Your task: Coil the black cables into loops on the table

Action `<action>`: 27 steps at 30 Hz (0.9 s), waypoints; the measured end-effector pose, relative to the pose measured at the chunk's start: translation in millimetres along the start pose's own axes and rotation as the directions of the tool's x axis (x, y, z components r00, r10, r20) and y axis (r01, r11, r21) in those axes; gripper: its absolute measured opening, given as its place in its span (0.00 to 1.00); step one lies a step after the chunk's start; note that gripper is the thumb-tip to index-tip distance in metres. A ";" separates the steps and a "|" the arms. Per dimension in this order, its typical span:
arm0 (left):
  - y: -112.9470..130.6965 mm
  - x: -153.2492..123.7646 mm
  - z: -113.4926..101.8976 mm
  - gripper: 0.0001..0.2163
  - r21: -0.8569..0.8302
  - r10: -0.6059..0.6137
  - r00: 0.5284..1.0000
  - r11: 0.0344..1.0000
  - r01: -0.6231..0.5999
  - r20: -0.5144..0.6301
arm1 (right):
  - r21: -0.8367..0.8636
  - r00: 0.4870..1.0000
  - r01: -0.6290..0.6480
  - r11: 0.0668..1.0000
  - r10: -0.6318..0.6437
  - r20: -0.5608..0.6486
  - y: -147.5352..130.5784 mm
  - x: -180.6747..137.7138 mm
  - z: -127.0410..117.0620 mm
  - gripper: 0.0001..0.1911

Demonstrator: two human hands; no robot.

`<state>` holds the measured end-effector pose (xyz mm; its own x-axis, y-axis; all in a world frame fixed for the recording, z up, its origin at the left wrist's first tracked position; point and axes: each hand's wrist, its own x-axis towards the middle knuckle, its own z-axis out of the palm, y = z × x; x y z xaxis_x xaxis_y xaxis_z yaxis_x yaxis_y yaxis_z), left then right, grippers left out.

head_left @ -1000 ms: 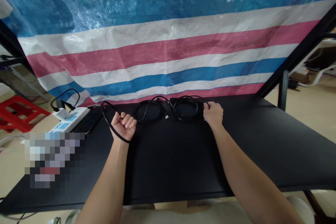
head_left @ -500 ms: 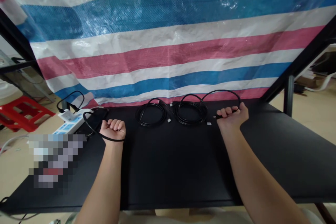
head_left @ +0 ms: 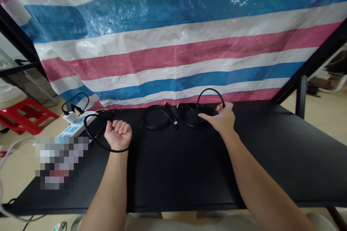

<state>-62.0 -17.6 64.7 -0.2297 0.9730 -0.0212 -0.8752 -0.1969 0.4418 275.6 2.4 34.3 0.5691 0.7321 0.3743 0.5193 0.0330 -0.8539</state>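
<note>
My left hand is a closed fist at the near left of the black tabletop. A thin black cable loops out from it, running past the wrist. My right hand rests at the right edge of a loose coil of black cable, gripping a strand whose loop arches up above the coil. Between my hands lies a second black cable coil. A small connector tip sits between the coils.
A white power strip with a black plugged-in cord stands at the table's left end, beside a dark flat object. A striped woven tarp hangs behind the table. A red stool is on the floor at left. A pixelated patch hides part of the table.
My right hand has moved left and down onto the coil, and the cable loop it holds has shifted left with it. My left fist has barely moved.
</note>
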 end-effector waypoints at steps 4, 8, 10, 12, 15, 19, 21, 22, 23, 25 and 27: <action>-5.1 -6.0 7.5 0.22 0.023 -0.058 0.998 0.998 0.058 0.002 | -0.094 0.992 0.085 0.992 -0.076 0.104 3.9 -4.2 8.2 0.39; -8.0 -7.7 9.2 0.22 0.050 -0.092 0.996 0.995 0.092 0.003 | -0.017 0.974 0.168 0.986 -0.164 0.156 5.4 -9.3 14.3 0.35; -8.5 -7.0 7.3 0.21 0.071 -0.098 0.995 0.993 0.096 0.024 | -0.046 0.977 0.165 0.985 -0.158 0.142 2.5 -12.5 16.7 0.39; -8.7 -5.9 4.8 0.21 0.090 -0.100 0.994 0.991 0.095 0.050 | -0.076 0.985 0.144 0.987 -0.136 0.104 -2.1 -15.1 18.8 0.38; -8.9 -4.1 2.5 0.21 0.098 -0.095 0.993 0.991 0.088 0.069 | 0.001 0.998 0.054 0.999 -0.055 0.024 -9.5 -15.3 19.5 0.25; -9.3 -1.8 4.1 0.22 0.082 -0.081 0.996 0.994 0.077 0.047 | 0.351 0.991 -0.134 0.927 0.130 0.035 -17.0 -8.7 14.6 0.21; -9.6 -1.0 5.7 0.22 0.089 -0.092 0.995 0.992 0.088 0.040 | 0.516 0.971 -0.240 0.822 0.194 0.142 -19.5 -5.0 12.1 0.24; -9.8 -0.8 6.4 0.22 0.098 -0.100 0.994 0.991 0.095 0.044 | 0.578 0.960 -0.278 0.767 0.207 0.188 -20.2 -3.6 11.4 0.26; -10.2 -0.8 7.0 0.22 0.108 -0.108 0.993 0.989 0.102 0.051 | 0.625 0.954 -0.299 0.721 0.210 0.214 -20.4 -2.6 11.3 0.27; -11.3 -1.3 7.7 0.22 0.126 -0.122 0.990 0.986 0.113 0.067 | 0.679 0.958 -0.287 0.675 0.188 0.217 -19.4 -2.2 12.8 0.29; -13.1 -2.2 8.0 0.22 0.136 -0.134 0.988 0.983 0.124 0.070 | 0.672 0.977 -0.211 0.709 0.131 0.168 -16.8 -4.3 16.3 0.29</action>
<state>-46.6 -16.2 66.1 -0.0797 0.9967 -0.0173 -0.8306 -0.0568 0.5540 254.0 9.8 41.1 0.5170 0.8339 0.1930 -0.1803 0.3265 -0.9278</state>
